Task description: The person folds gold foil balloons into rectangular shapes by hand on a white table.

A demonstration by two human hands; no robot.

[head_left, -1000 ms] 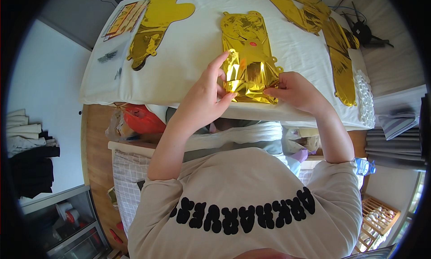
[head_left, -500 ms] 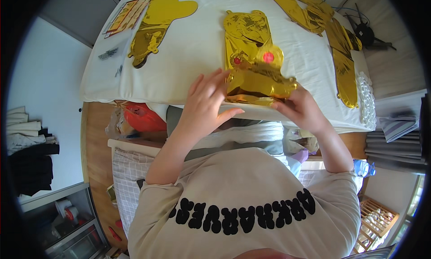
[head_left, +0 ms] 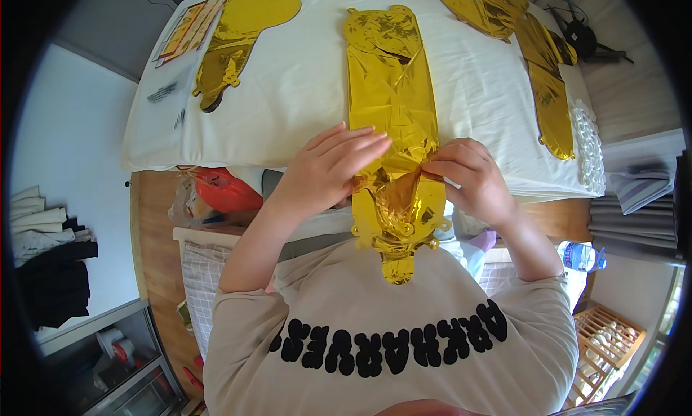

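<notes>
A long, flat gold foil balloon (head_left: 393, 92) runs down the middle of the white-covered table. Its lower end is crumpled and hangs past the front edge against my shirt, with small tabs along it. My left hand (head_left: 324, 167) is at the balloon's left side with fingers stretched out over the foil; the thumb is partly hidden. On the opposite side, my right hand (head_left: 472, 175) pinches the foil's edge between thumb and fingers. Another gold foil balloon (head_left: 245, 34) lies flat at the far left. More gold foil (head_left: 551, 92) is spread along the right side.
A flat red-and-gold packet (head_left: 189, 33) and small dark pieces (head_left: 162, 92) lie at the table's left. Clear bumpy plastic (head_left: 587, 146) edges the right side, with a black spindly object (head_left: 582, 38) behind. Below the table edge sits a red bag (head_left: 229, 191).
The foil, folded up between my hands before, is now laid out long, its lower end hanging toward me. The red round spots are out of sight. My left fingers have moved over the foil.
</notes>
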